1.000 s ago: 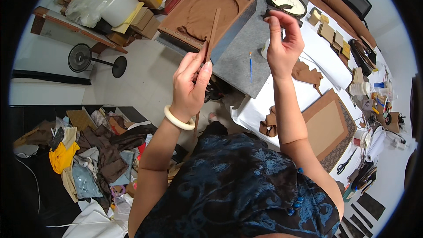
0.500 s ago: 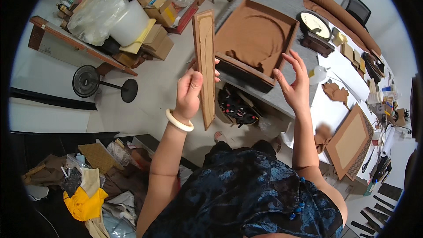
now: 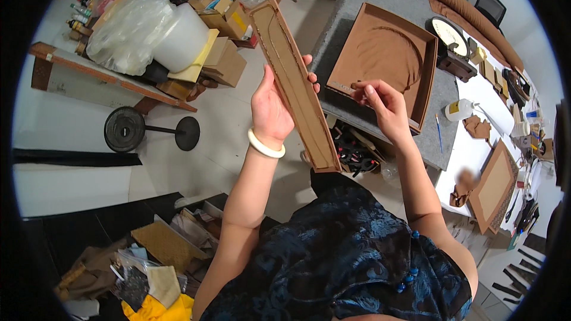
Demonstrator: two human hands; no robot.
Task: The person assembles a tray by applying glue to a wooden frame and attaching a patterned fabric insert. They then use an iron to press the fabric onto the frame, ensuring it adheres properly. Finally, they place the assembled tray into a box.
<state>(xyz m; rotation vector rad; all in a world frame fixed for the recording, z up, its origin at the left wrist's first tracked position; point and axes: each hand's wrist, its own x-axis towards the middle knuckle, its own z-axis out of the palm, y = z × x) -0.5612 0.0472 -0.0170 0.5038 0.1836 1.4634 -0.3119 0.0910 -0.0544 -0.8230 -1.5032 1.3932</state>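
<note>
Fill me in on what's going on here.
A person is holding a long, narrow brown panel in the left hand, with its recessed tan face showing. The right hand, fingers curled, is at the near side of a shallow brown box on the grey table; whether it pinches anything is unclear. A squeeze bottle and thin blue brush are to the box's right.
</note>
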